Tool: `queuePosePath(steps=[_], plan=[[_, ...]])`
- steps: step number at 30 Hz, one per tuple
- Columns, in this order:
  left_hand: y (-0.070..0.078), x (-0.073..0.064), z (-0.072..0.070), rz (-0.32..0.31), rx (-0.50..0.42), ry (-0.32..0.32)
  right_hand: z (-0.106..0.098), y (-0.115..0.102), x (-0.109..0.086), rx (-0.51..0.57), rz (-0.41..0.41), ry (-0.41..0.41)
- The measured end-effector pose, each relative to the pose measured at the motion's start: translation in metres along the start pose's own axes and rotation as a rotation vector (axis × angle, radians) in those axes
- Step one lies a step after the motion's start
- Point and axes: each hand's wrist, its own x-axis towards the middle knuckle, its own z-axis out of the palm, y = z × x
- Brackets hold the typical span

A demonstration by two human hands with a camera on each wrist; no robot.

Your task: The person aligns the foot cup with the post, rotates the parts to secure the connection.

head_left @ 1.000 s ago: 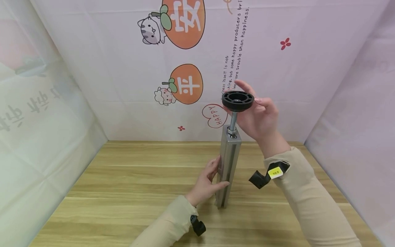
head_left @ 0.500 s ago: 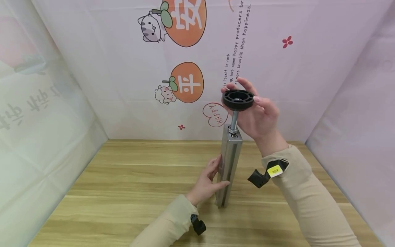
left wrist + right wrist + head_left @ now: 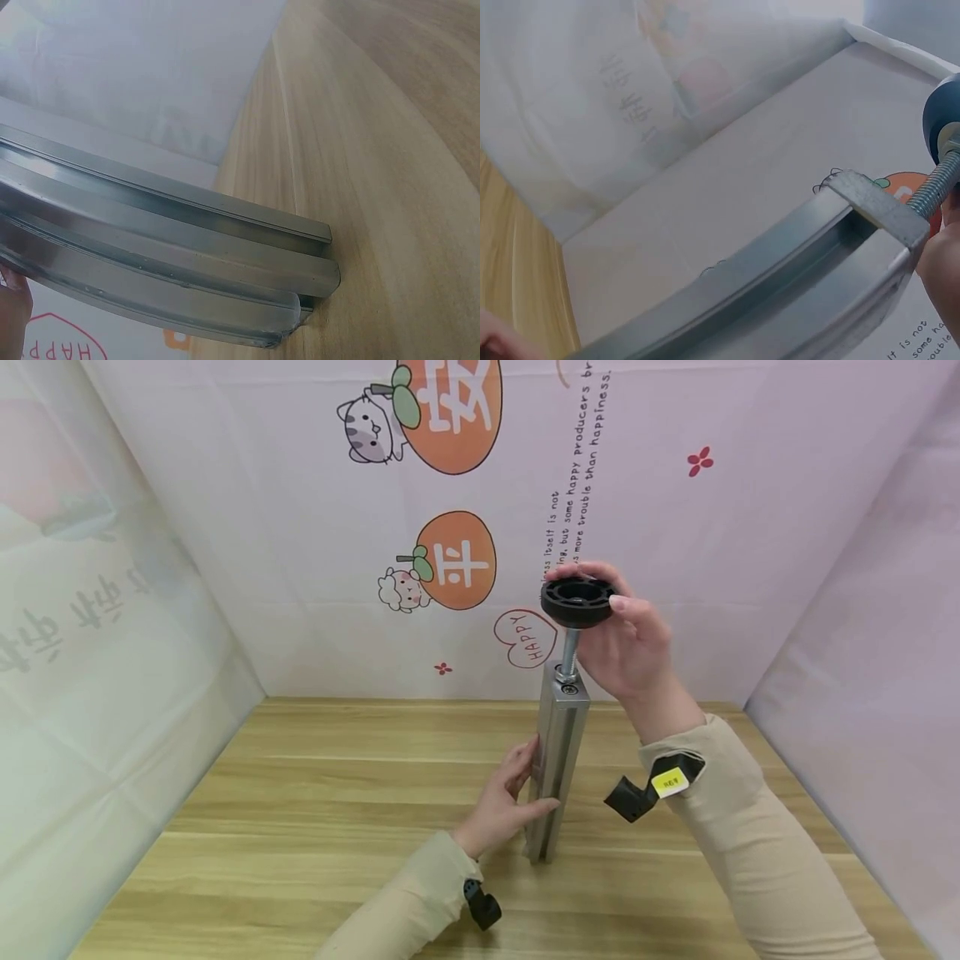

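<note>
An aluminium profile (image 3: pixel 557 760) stands upright on the wooden table, its slotted lower end touching the wood in the left wrist view. My left hand (image 3: pixel 504 806) grips the profile at mid-height, thumb on the near face and fingers on the left side. A threaded rod (image 3: pixel 571 652) with a nut (image 3: pixel 565 677) rises from the profile's top end. On that rod sits a round black levelling foot (image 3: pixel 577 603), ribbed face up. My right hand (image 3: pixel 626 647) holds the foot's rim between thumb and fingers; the foot partly hides those fingers. The right wrist view shows the rod (image 3: pixel 936 184) close up.
Under everything lies a wood-grain table (image 3: pixel 322 827). A printed white cloth (image 3: pixel 315 543) hangs behind it, and pale cloth walls stand at the left (image 3: pixel 90 652) and right (image 3: pixel 862 610). Black wrist cameras sit on both sleeves.
My right fingers have shifted around the foot's rim, the raised forefinger coming down and closer to it. The left hand and the profile stay nearly where they were.
</note>
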Motion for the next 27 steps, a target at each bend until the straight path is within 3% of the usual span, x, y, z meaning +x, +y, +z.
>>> queuePosePath(steps=[9,15,23,27], plan=[[-0.001,-0.001,0.002,0.003,-0.012,0.004,0.005,-0.007,-0.002,-0.296,-0.079,0.063],[-0.003,-0.001,0.003,0.024,-0.023,0.009,0.011,-0.017,-0.005,-0.590,-0.044,0.159],[-0.003,-0.001,0.003,-0.008,-0.026,0.007,0.026,-0.027,-0.007,-1.257,-0.088,0.202],[-0.002,-0.001,0.002,-0.026,-0.020,0.000,0.031,-0.029,-0.004,-1.525,-0.126,0.161]])
